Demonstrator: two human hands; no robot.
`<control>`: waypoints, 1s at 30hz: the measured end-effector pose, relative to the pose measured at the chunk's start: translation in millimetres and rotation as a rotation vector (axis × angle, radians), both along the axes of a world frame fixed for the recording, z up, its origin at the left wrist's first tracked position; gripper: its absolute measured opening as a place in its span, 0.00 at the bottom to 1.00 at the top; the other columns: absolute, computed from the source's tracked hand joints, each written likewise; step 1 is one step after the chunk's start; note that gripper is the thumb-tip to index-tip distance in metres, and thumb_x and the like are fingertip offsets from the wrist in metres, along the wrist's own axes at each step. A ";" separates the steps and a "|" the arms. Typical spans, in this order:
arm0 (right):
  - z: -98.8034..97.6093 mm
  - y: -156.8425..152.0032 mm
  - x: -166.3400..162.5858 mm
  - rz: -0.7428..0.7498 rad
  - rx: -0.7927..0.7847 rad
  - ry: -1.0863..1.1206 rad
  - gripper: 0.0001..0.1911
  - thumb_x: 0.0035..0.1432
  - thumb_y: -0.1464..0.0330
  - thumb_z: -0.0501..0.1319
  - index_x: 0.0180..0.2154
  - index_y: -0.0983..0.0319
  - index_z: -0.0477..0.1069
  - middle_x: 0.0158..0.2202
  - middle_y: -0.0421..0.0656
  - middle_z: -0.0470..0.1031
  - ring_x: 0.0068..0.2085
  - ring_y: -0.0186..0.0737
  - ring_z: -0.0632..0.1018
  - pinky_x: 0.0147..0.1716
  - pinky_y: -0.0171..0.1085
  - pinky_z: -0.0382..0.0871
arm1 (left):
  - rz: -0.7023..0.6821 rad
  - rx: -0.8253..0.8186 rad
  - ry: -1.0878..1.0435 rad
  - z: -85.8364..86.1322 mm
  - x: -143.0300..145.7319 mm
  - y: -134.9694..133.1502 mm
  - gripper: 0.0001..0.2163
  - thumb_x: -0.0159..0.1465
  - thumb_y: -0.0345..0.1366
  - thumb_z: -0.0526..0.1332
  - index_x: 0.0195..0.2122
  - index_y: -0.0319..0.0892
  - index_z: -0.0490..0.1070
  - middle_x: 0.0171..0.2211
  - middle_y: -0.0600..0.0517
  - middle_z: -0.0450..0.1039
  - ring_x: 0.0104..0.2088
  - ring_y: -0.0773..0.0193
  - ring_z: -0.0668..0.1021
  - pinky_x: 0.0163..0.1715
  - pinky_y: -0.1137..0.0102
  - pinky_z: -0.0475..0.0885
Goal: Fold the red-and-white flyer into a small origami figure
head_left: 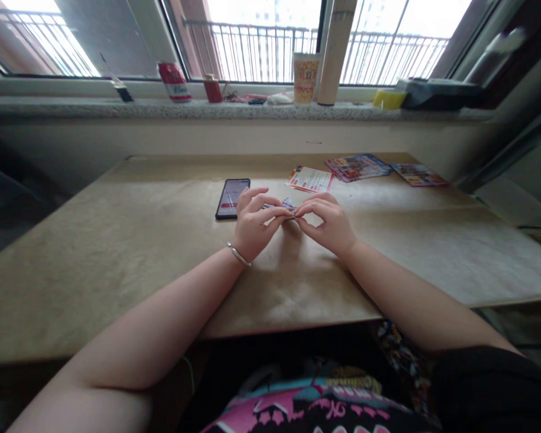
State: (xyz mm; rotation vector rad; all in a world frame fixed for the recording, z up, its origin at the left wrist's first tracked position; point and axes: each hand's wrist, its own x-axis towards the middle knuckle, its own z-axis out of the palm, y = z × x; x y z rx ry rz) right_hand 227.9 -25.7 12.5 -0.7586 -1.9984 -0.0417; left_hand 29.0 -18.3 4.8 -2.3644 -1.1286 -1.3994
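Both my hands meet above the middle of the wooden table (117,240). Between them is a small folded piece of coloured paper (287,205), mostly hidden by the fingers. My left hand (252,225), with a silver bracelet at the wrist, pinches its left end. My right hand (327,222) pinches its right end with fingers curled together. A smartphone (232,198) with its screen lit lies just left of my left hand.
Printed leaflets lie at the far right of the table: a white-and-orange one (311,178), a colourful stack (358,166) and another (418,175). The windowsill holds a red can (174,82), a paper cup (305,77) and a cardboard tube (336,54).
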 end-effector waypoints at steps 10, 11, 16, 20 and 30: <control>-2.4 -1.1 -1.4 -0.089 0.053 -0.170 0.03 0.56 0.70 0.60 0.32 0.57 0.73 0.32 0.40 0.78 0.41 0.41 0.74 0.45 0.42 0.68 | 0.016 0.007 0.113 1.5 2.4 -5.8 0.04 0.61 0.39 0.64 0.29 0.52 0.77 0.32 0.56 0.78 0.53 0.55 0.70 0.64 0.46 0.38; -1.8 -1.6 -1.1 -0.083 0.048 -0.162 0.03 0.56 0.70 0.61 0.32 0.57 0.73 0.32 0.40 0.78 0.41 0.41 0.74 0.45 0.42 0.68 | 0.015 0.009 0.106 1.4 2.3 -5.5 0.05 0.61 0.38 0.63 0.29 0.51 0.76 0.32 0.57 0.78 0.53 0.56 0.70 0.65 0.46 0.38; 2.1 -2.9 -0.8 -0.106 0.033 -0.117 0.04 0.54 0.72 0.61 0.31 0.57 0.73 0.32 0.41 0.78 0.41 0.42 0.74 0.45 0.42 0.69 | 0.012 0.032 0.094 -0.6 1.7 -2.5 0.05 0.62 0.38 0.62 0.30 0.50 0.76 0.31 0.56 0.77 0.50 0.58 0.73 0.65 0.47 0.42; 0.6 -2.1 -3.0 -0.137 -0.001 -0.162 0.05 0.53 0.72 0.60 0.29 0.56 0.73 0.31 0.40 0.77 0.40 0.42 0.73 0.44 0.42 0.68 | 0.019 0.046 0.155 -0.9 2.6 -3.1 0.04 0.62 0.39 0.62 0.31 0.50 0.76 0.31 0.56 0.77 0.46 0.58 0.74 0.65 0.47 0.42; -0.2 -2.9 -4.0 -0.143 0.015 -0.168 0.04 0.53 0.72 0.61 0.30 0.58 0.73 0.34 0.42 0.77 0.41 0.43 0.72 0.45 0.42 0.67 | 0.016 0.053 0.172 0.8 2.9 -4.0 0.07 0.63 0.38 0.61 0.29 0.50 0.76 0.31 0.56 0.76 0.43 0.61 0.75 0.65 0.48 0.44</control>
